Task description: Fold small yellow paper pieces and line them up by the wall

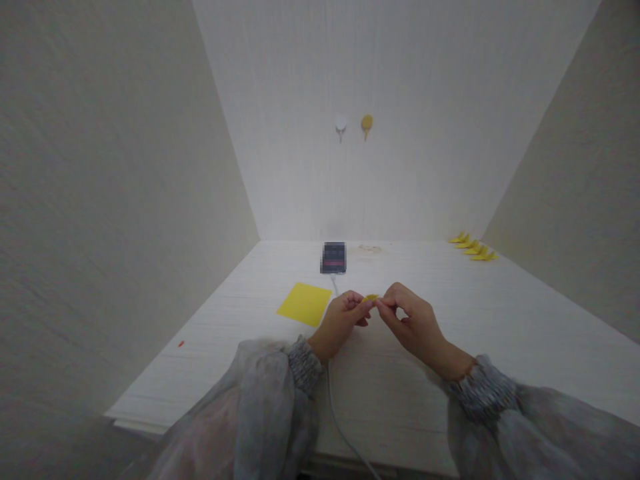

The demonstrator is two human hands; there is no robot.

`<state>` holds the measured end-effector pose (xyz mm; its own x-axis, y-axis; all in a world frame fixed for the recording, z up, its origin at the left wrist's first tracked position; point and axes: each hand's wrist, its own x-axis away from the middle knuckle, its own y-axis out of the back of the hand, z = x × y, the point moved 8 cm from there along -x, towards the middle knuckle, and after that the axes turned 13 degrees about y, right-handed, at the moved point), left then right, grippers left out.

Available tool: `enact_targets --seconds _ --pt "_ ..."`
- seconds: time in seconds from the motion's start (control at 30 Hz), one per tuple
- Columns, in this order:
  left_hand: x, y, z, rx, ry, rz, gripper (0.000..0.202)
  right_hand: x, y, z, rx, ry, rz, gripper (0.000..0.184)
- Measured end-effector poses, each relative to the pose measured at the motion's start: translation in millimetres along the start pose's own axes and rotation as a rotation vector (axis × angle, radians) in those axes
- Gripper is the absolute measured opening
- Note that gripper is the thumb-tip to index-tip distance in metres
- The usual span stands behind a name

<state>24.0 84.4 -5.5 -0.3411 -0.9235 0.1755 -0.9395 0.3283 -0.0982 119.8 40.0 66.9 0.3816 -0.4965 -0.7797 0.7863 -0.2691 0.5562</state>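
My left hand (344, 319) and my right hand (410, 320) meet over the middle of the white table (500, 320). Both pinch a small folded yellow paper piece (370, 298) between their fingertips, just above the tabletop. A flat yellow paper square (305, 303) lies on the table just left of my left hand. Both wrists wear grey gathered sleeves.
A phone (333, 257) lies beyond the hands, with a white cable (340, 427) running back toward me under my left wrist. Several folded yellow pieces (473, 247) sit in the far right corner. Walls close in on three sides; two hooks (354, 125) hang on the back wall. A tiny red speck (181, 344) lies at left.
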Motion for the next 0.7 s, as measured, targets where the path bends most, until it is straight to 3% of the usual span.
enact_targets --seconds 0.13,0.33,0.53,0.6,0.7 --pt "-1.8 1.2 2.5 -0.015 -0.005 0.013 0.034 2.4 -5.1 -1.0 -0.003 0.010 0.056 0.016" --pt "-1.0 -2.7 3.0 -0.014 0.004 0.059 0.033 1.1 0.7 -4.3 0.031 -0.029 0.001 0.018" --pt "-0.7 -0.1 2.1 0.042 0.021 0.067 0.031 -2.9 0.6 -0.6 -0.035 -0.027 0.051 0.015" --pt "0.2 1.5 1.4 0.073 0.018 0.070 0.030 -2.4 4.9 -5.6 -0.080 -0.075 0.015 0.009" --pt "2.0 2.5 2.3 0.108 0.024 0.083 0.028 2.3 13.6 -22.2 -0.145 -0.211 -0.103 0.018"
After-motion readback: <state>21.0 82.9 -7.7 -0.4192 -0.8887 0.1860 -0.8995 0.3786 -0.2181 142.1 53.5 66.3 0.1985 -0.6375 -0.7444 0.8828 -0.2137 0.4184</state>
